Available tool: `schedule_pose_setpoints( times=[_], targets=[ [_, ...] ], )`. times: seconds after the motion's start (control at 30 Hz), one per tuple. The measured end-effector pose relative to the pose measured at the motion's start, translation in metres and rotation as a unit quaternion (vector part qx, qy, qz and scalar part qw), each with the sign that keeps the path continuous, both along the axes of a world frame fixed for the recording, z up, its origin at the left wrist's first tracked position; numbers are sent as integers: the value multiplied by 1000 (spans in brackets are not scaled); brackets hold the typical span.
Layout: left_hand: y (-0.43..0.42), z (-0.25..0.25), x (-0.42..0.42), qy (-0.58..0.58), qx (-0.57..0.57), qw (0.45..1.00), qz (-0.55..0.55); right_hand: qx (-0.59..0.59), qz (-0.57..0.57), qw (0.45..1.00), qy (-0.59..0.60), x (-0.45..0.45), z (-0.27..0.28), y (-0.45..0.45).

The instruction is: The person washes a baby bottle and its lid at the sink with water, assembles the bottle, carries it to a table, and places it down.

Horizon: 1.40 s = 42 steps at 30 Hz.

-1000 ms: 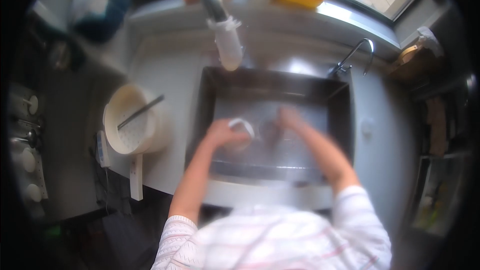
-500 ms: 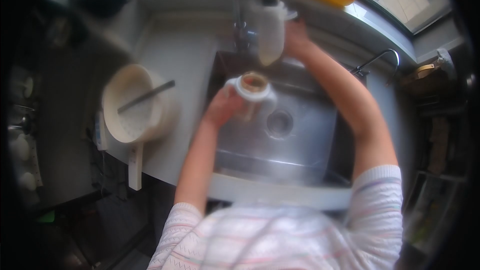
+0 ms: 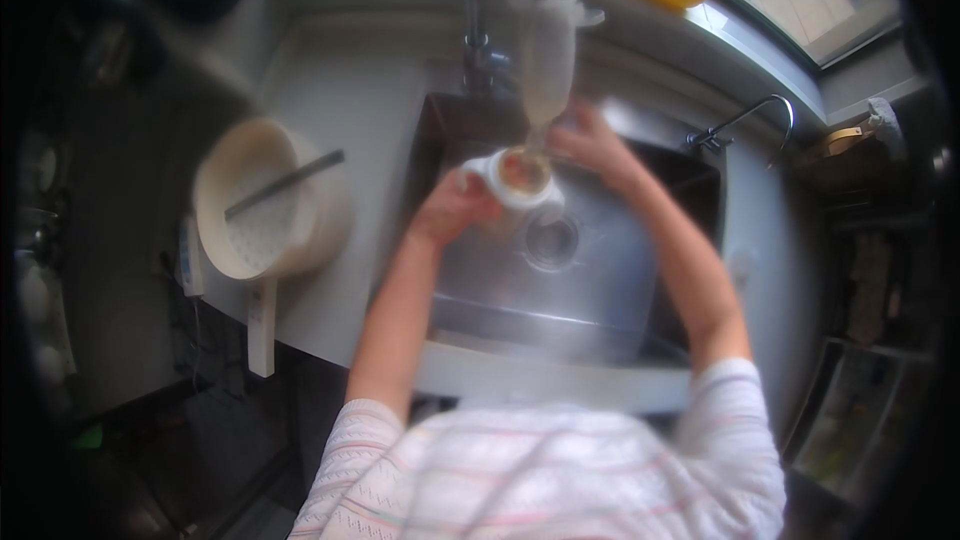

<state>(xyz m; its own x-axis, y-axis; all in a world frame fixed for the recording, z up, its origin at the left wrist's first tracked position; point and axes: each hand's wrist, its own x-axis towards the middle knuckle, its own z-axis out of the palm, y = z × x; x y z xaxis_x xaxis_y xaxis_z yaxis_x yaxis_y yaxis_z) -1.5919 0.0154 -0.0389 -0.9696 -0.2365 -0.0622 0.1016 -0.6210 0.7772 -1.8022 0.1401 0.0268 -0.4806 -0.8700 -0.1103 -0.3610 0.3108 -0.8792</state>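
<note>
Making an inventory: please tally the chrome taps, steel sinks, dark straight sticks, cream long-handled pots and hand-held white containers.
Chrome taps: 2 (sleeved tap, slim curved tap)
Steel sink: 1
Dark straight stick: 1
Cream long-handled pot: 1
Hand-held white container: 1
Total: 6

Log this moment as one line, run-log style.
left hand: holding white round open vessel | place: over grey metal sink, below tap's translucent whitish sleeve | right hand: near vessel, grip unclear
</note>
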Motion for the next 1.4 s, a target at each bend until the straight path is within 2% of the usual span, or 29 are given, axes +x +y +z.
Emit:
schedule_pose_setpoints(
  times=[0.07,0.17,0.27,0.37,0.5,0.6,0.77,0.83,0.87,0.93,1.17,1.27,1.3,1.4],
  targets=[
    [2,-2,3,-19,4,1000,-2,-7,-62,965,-254,25,13,16],
    [9,3,4,-26,-21,999,9,-59,-119,916,-378,44,7,30],
    [11,5,4,-33,-31,999,11,-116,-154,845,-499,53,-6,35],
    [11,8,6,-32,-37,999,0,-116,-130,822,-542,54,-21,38],
    [12,11,11,-46,-35,998,11,-101,-116,815,-558,62,-5,37],
    [12,7,14,-46,-42,998,12,-38,-117,879,-462,65,20,35],
    [14,12,20,-52,-44,998,17,-38,-53,989,-135,59,25,24],
    [15,11,22,-58,-38,997,26,-51,-12,998,22,62,34,21],
    [15,11,23,-61,-36,997,31,-48,23,988,142,65,39,19],
    [15,10,25,-66,-37,997,30,-42,92,922,374,70,46,16],
    [10,0,23,-99,-78,992,19,-52,88,944,313,63,37,15],
    [9,4,17,-98,-38,994,-10,-21,79,957,280,54,37,22],
    [9,3,16,-98,-34,995,-10,45,98,961,254,51,47,25],
    [9,3,11,-89,-40,995,-3,16,101,987,124,46,62,36]
  ],
)
